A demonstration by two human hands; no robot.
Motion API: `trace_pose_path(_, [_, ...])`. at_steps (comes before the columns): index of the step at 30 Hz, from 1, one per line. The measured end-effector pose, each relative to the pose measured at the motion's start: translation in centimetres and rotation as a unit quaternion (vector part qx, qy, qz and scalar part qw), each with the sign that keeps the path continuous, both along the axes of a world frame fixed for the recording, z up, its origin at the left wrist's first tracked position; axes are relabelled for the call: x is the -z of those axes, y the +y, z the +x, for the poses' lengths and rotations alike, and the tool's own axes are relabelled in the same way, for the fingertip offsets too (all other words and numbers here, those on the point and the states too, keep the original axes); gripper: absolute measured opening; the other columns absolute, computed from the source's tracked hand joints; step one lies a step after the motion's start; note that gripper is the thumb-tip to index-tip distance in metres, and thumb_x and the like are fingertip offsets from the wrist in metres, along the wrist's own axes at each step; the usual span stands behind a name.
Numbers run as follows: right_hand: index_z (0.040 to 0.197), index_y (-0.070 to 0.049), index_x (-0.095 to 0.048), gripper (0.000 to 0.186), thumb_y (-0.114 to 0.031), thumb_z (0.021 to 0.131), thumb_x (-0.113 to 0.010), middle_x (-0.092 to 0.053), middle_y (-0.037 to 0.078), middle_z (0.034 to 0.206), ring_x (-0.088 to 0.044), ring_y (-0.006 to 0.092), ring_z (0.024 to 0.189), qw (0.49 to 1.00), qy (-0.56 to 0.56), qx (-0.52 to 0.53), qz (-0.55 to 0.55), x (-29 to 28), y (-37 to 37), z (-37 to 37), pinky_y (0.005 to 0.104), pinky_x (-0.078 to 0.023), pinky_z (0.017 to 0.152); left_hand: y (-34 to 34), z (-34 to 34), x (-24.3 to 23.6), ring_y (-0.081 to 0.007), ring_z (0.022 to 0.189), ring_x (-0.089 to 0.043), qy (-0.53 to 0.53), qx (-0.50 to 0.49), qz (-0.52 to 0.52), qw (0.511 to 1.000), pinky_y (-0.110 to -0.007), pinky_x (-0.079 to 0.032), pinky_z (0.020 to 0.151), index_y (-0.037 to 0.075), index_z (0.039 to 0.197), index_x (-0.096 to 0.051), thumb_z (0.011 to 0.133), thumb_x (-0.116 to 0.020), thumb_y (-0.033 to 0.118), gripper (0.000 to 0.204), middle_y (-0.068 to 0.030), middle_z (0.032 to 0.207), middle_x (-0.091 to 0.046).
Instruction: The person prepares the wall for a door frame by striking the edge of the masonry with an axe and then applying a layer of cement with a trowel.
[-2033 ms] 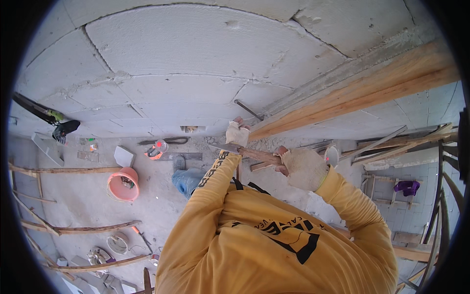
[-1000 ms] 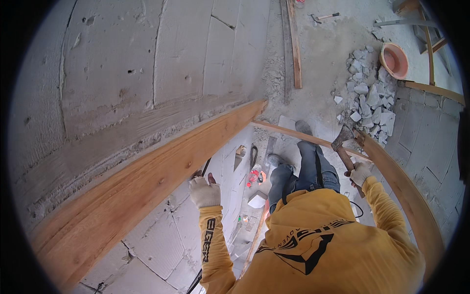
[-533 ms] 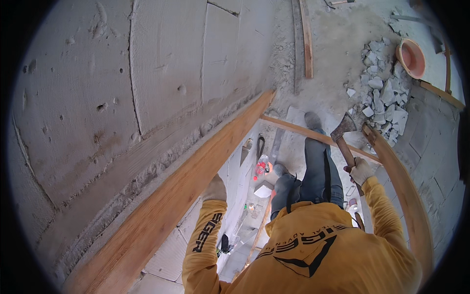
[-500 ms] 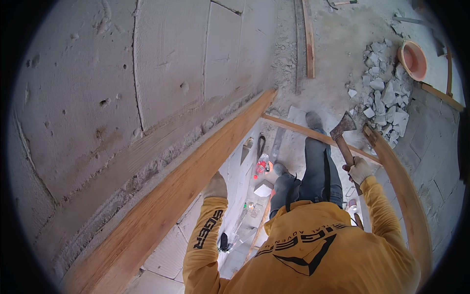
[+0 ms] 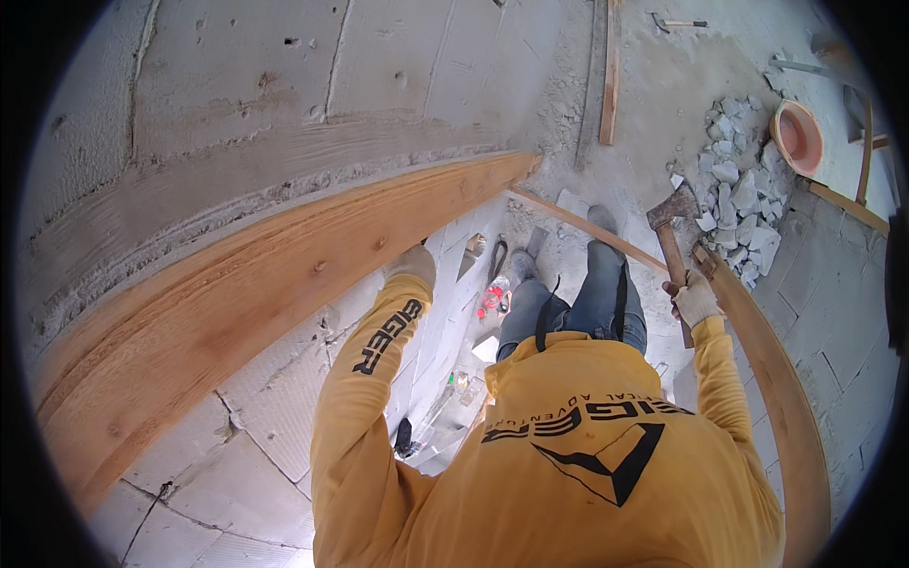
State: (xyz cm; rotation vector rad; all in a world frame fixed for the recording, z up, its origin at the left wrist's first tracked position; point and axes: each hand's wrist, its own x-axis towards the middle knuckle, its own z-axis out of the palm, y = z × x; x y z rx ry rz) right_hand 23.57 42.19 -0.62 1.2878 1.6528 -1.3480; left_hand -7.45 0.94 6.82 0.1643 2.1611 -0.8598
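Observation:
In my right hand (image 5: 699, 297), which wears a pale glove, the fingers are wrapped round the wooden handle of a hatchet (image 5: 673, 248). Its worn metal head is up, near a pile of broken block pieces. My left hand (image 5: 412, 266), also gloved, is at the lower edge of a long wooden board (image 5: 284, 270) that runs along the block wall on the left. The board hides the fingers of that hand, so its grip does not show.
A thin wooden strip (image 5: 587, 227) crosses in front of my legs. On the right, another plank (image 5: 772, 379) lies along a low block wall. Grey-white rubble (image 5: 748, 213) is heaped near a pinkish basin (image 5: 798, 139). A bottle (image 5: 492, 301) lies below, and a hammer (image 5: 680, 23) lies far off.
My view has turned, so the board now lies flatter across the left side. My left hand stays at the board's lower edge; the hatchet stays in my right hand.

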Motion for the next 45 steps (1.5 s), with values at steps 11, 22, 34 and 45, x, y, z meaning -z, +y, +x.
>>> trace_pose_path(11, [0.094, 0.001, -0.055, 0.022, -0.014, 0.086, -0.069, -0.056, 0.006, 0.063, -0.053, 0.016, 0.041, 0.981, -0.024, 0.191, 0.025, -0.1, -9.8, 8.8, 0.0311, -0.044, 0.037, -2.9, 1.2, -5.2, -0.0288, 0.102, -0.061, -0.012, 0.349, 0.342, 0.872, -0.043, -0.05, 0.088, 0.008, 0.102, -0.063, 0.079, -0.069, 0.024, 0.028, -0.0122, 0.105, -0.063])
trace_pose_path(22, [0.095, -0.002, -0.056, 0.018, -0.017, 0.091, -0.066, -0.056, 0.005, 0.067, -0.053, 0.0158, 0.046, 0.933, 0.07, 0.348, -0.065, -3.0, -29.9, 11.6, 0.0309, -0.046, 0.04, -3.7, 0.2, 0.6, -0.0354, 0.107, -0.059, 0.048, 0.327, 0.416, 0.847, -0.044, -0.049, 0.093, 0.005, 0.103, -0.064, 0.077, -0.068, 0.017, 0.029, -0.0177, 0.109, -0.062])
trace_pose_path(34, [0.098, 0.005, -0.049, 0.013, -0.001, 0.088, -0.043, -0.067, 0.01, 0.084, -0.054, 0.0142, 0.045, 0.926, -0.022, 0.375, -0.031, -3.5, -32.2, 15.0, 0.0288, -0.044, 0.038, -0.8, 0.9, -1.7, -0.0287, 0.1, -0.067, -0.145, 0.3, 0.243, 0.911, -0.042, -0.052, 0.089, 0.013, 0.095, -0.071, 0.082, -0.065, 0.024, 0.017, -0.0115, 0.1, -0.07])
trace_pose_path(45, [0.089, 0.005, -0.053, 0.031, -0.019, 0.085, -0.073, -0.057, 0.007, 0.063, -0.055, 0.0167, 0.042, 0.922, 0.024, 0.386, 0.009, 0.4, -31.5, 13.2, 0.0314, -0.045, 0.039, 0.6, 0.0, 2.2, -0.0306, 0.092, -0.07, -0.113, 0.355, 0.271, 0.887, -0.043, -0.056, 0.083, 0.011, 0.094, -0.072, 0.083, -0.063, 0.024, 0.019, -0.0143, 0.095, -0.071])
